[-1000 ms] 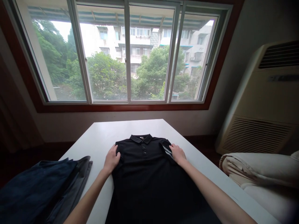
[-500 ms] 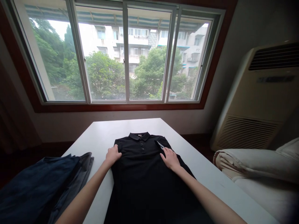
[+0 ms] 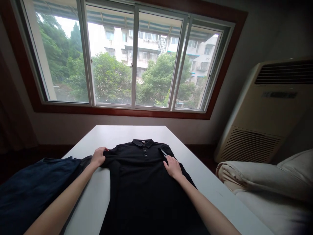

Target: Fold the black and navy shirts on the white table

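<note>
Our black polo shirt [image 3: 144, 189] lies flat mid-bench [image 3: 85, 202], collar toward the far edge. Our left grip [image 3: 98, 157] pinches its sleeve [image 3: 109, 160]; our right grip [image 3: 173, 167] presses spread on the chest. This soft, light knit should slide easily, best held at sleeve or shoulder.

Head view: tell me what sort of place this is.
Probably an upper-floor home room: a wide window overlooking trees and apartment blocks, a floor-standing air conditioner, a cream sofa.

The left hand [image 3: 98, 156] grips the sleeve [image 3: 110, 157] of a black polo shirt [image 3: 144, 192] on a white table [image 3: 85, 153] — the right hand [image 3: 173, 167] lies flat on its chest [image 3: 151, 163].
</note>
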The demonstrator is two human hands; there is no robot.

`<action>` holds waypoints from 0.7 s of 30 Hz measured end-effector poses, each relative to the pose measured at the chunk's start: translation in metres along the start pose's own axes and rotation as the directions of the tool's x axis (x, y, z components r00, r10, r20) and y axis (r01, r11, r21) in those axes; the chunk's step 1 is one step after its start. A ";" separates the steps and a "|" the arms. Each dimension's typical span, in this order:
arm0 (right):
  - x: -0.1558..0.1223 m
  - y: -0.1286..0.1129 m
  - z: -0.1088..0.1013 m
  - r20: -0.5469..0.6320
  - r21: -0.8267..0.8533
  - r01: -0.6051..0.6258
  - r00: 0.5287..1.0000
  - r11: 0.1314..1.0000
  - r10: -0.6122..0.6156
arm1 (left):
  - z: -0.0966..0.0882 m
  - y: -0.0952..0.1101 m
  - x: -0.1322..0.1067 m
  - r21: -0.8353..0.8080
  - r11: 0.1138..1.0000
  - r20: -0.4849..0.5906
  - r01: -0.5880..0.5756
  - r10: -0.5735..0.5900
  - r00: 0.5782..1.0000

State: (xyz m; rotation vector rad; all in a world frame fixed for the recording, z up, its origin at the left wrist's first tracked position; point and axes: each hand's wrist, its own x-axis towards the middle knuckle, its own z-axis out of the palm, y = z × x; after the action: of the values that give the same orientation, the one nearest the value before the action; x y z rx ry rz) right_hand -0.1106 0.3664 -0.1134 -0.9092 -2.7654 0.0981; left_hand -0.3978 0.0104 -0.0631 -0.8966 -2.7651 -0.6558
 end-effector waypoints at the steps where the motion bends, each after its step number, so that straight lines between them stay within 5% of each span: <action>1: 0.000 0.000 0.000 -0.001 -0.005 -0.002 1.000 1.000 0.002 | 0.002 0.001 -0.005 0.004 0.998 -0.008 -0.055 0.055 0.998; 5: 0.001 0.000 0.003 -0.013 -0.012 -0.004 1.000 1.000 0.004 | 0.011 0.009 -0.024 0.152 0.953 0.000 -0.263 0.266 0.964; 10: 0.002 -0.001 0.004 -0.031 -0.015 0.007 0.999 1.000 -0.007 | 0.014 0.006 -0.034 0.297 0.953 0.048 -0.056 0.044 0.998; 14: -0.002 -0.004 -0.002 -0.070 -0.027 0.013 0.997 1.000 -0.015 | 0.007 0.010 -0.037 0.347 0.938 0.062 -0.021 -0.001 0.998; 17: -0.006 -0.009 -0.008 -0.107 -0.048 0.012 0.994 0.999 -0.017 | 0.001 0.035 -0.053 0.349 0.935 0.049 -0.067 0.054 0.997; 21: -0.006 -0.014 -0.014 -0.098 -0.082 0.030 0.994 0.996 -0.038 | -0.007 0.088 -0.108 0.193 0.949 0.134 -0.251 0.228 0.964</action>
State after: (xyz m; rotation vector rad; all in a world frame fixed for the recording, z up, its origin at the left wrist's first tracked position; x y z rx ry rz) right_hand -0.1108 0.3513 -0.0990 -0.8614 -2.7081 -0.0627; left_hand -0.2585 0.0154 -0.0561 -1.2261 -2.6892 -0.2768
